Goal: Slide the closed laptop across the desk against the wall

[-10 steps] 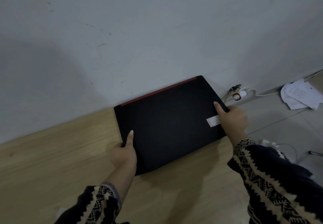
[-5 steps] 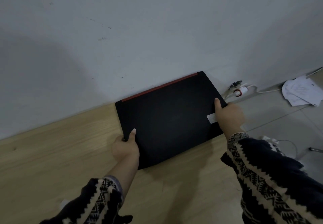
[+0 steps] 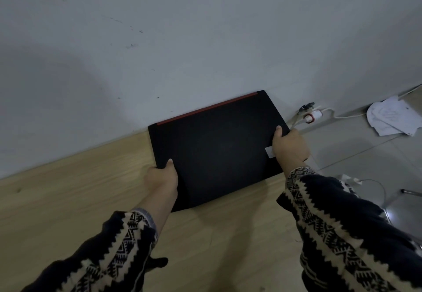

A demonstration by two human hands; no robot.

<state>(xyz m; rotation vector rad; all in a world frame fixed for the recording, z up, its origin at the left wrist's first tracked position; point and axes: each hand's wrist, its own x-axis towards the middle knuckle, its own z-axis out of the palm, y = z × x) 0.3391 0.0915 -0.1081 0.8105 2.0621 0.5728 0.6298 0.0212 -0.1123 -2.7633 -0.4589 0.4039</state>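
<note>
A closed black laptop (image 3: pixel 217 150) with a red strip along its far edge lies flat on the light wooden desk (image 3: pixel 68 200). Its far edge touches the grey wall (image 3: pixel 205 40). My left hand (image 3: pixel 161 177) grips the laptop's left edge near the front corner, thumb on the lid. My right hand (image 3: pixel 290 146) grips the right edge, thumb on top, partly covering a small white sticker (image 3: pixel 269 151). The laptop's right side reaches the desk's right end.
Right of the desk, on the floor, lie a white charger with a red ring (image 3: pixel 314 116), white cables (image 3: pixel 374 184) and crumpled papers (image 3: pixel 390 118). A metal rod (image 3: pixel 411 191) pokes in at the right edge. Bare desk extends left and toward me.
Both hands pushed the laptop slightly farther toward the wall. My left thumb shifted from lying on the lid to gripping at the left edge; the right hand moved up along the right edge.
</note>
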